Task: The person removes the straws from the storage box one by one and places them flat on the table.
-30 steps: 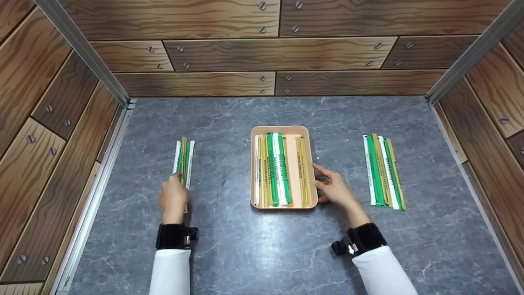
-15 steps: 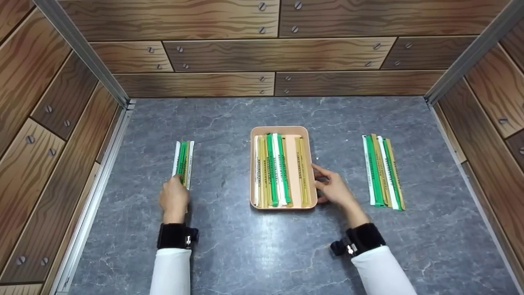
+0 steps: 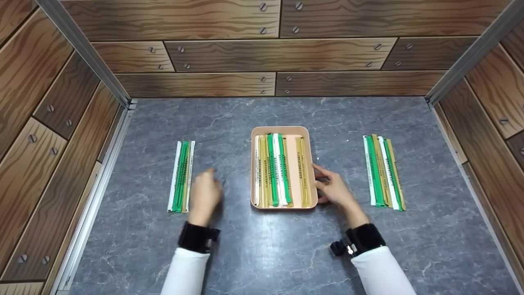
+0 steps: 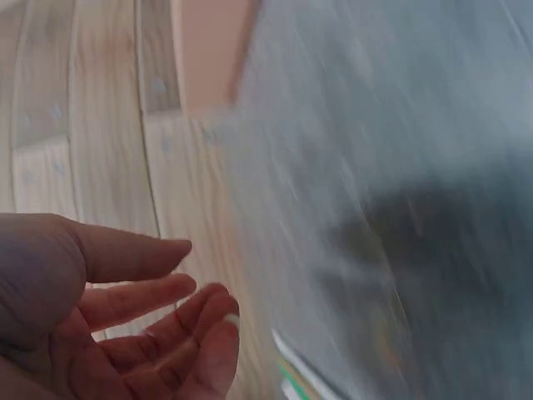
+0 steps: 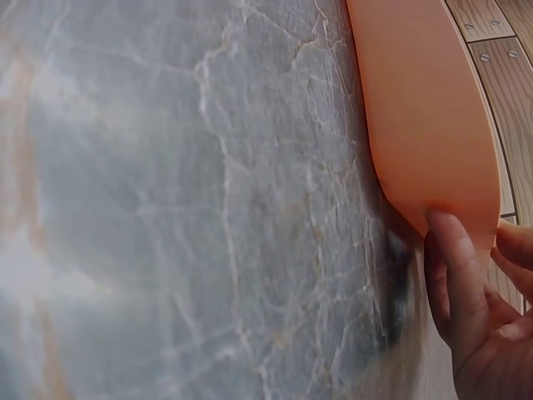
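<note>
Slim wrapped sticks, in white, green and gold sleeves with printed lettering, look like wrapped straws. In the head view my left hand (image 3: 206, 195) is just right of the left row of wrapped sticks (image 3: 181, 176), apart from it and blurred. The left wrist view shows that hand (image 4: 158, 321) holding nothing, its fingers loosely bent. My right hand (image 3: 336, 189) touches the right outer wall of the peach tray (image 3: 294, 172) with thumb and fingers. In the right wrist view a fingertip (image 5: 443, 223) lies against the tray's outer wall. Several sticks lie inside, with a gap toward the right.
Another row of wrapped sticks (image 3: 383, 172) lies on the right, past my right hand. Grey marbled tabletop (image 3: 229, 246) spans the space between wood-patterned walls (image 3: 270, 53) at the back and sides.
My left hand has let go of the sticks in the left row and moved right, leaving them lying side by side. The right hand and tray stay put.
</note>
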{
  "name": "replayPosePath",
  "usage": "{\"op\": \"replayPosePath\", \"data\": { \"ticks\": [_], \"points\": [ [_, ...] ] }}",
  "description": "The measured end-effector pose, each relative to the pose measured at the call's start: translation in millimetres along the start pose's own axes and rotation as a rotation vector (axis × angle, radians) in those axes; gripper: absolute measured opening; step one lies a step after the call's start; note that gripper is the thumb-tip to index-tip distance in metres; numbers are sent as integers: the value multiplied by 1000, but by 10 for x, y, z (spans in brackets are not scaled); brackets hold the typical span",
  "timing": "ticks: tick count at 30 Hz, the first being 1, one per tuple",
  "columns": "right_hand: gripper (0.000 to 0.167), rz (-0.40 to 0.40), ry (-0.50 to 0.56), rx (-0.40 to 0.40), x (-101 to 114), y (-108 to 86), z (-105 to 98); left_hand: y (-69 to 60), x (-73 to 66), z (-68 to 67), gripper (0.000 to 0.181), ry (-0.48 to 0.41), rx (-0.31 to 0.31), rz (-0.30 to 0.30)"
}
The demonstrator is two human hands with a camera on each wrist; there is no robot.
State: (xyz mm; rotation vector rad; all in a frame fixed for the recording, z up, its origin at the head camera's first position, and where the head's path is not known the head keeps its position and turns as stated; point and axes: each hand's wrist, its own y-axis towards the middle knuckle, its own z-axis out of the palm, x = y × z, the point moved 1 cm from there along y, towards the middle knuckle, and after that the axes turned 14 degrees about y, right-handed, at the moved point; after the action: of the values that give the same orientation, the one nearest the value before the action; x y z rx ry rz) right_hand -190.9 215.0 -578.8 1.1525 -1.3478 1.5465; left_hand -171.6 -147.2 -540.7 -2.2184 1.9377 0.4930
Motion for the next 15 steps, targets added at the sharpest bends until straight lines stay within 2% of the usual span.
{"op": "replayPosePath", "data": {
  "ticks": [4, 9, 12, 15],
  "points": [
    [61, 0, -2, 0, -9, 3, -4, -47, -385, 87, 35, -79, 34, 117],
    [61, 11, -6, -10, -12, 11, -1, -110, -789, 206, 37, -152, 92, 215],
    [61, 14, -7, -10, -15, 12, -3, -132, -958, 278, 38, -147, 121, 250],
    [61, 13, 0, -14, -18, 8, -3, -137, -1068, 360, 34, -89, 145, 268]
  ]
}}
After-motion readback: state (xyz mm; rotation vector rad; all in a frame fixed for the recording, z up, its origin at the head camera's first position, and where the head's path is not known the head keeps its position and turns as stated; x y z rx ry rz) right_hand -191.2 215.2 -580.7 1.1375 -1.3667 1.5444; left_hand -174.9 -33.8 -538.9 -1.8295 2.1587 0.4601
